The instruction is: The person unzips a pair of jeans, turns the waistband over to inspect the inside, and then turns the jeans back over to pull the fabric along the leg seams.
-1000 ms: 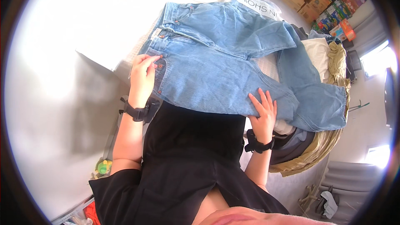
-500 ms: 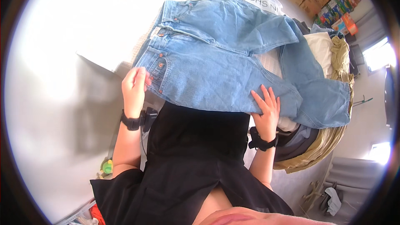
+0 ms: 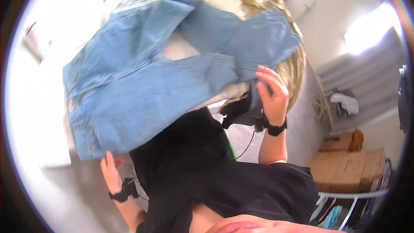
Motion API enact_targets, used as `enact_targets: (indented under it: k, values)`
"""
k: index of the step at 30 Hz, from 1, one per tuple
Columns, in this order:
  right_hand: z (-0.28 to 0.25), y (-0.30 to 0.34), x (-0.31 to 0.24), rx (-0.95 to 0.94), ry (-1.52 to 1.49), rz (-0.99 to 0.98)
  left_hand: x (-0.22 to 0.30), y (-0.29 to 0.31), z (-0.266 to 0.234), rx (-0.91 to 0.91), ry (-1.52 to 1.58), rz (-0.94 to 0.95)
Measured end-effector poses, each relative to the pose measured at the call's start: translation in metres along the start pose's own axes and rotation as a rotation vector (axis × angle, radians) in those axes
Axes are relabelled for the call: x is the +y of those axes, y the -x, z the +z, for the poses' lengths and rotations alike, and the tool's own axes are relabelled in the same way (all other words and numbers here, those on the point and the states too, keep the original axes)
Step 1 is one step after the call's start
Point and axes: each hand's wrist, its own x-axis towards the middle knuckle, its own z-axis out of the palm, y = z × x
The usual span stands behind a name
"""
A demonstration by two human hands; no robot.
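Here, blue jeans (image 3: 142,90) spread wide, a hand at either end

From where I stand, the jeans dwarf everything near them, laid out in front of the person over a pale checked cloth (image 3: 177,48) that shows between the legs, waist to the left and legs to the right. Denim like this should feel soft but dense, fairly weighty, neither slippery nor fragile; the long legs would likely sag if lifted from one spot. I'd take hold at the waistband corners, where stitched layers ought to be firmest, and at the leg ends.

Close below the jeans comes the person's black top (image 3: 241,190). Well off to their right hangs a grey curtain (image 3: 364,71), and brown cardboard boxes (image 3: 345,171) sit below that, also right of the jeans. A crumpled olive cloth (image 3: 297,67) borders the leg ends; a white printed bag (image 3: 129,1) lies just past the far leg.

The right hand (image 3: 274,95) is by a leg's edge, thumb and fingers parted, nothing clasped that I can see. The left hand (image 3: 111,170) meets the waistband's near corner; whether its grip pinches denim, I can't tell. Smallest are the copper-coloured rivets (image 3: 91,132) near the jeans' pocket.
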Motion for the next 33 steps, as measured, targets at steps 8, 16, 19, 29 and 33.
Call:
enact_targets:
  k: [8,16,19,29,33]
  values:
    - [-0.062,-0.027,0.085,0.371,-0.361,0.696,0.003,-0.005,-0.003,0.028,0.29,0.206]
    - [-0.065,-0.066,0.109,0.146,-0.593,0.73,0.021,-0.014,-0.002,0.081,0.322,0.298]
    - [-0.087,-0.081,0.083,0.52,-0.716,0.421,0.035,-0.012,0.006,0.124,0.332,0.347]
    - [-0.137,-0.181,0.072,0.62,-0.474,0.446,0.074,-0.01,0.027,0.161,0.58,0.351]
    - [-0.088,-0.184,0.084,0.113,-0.506,0.494,0.065,-0.018,0.013,0.063,0.567,0.35]
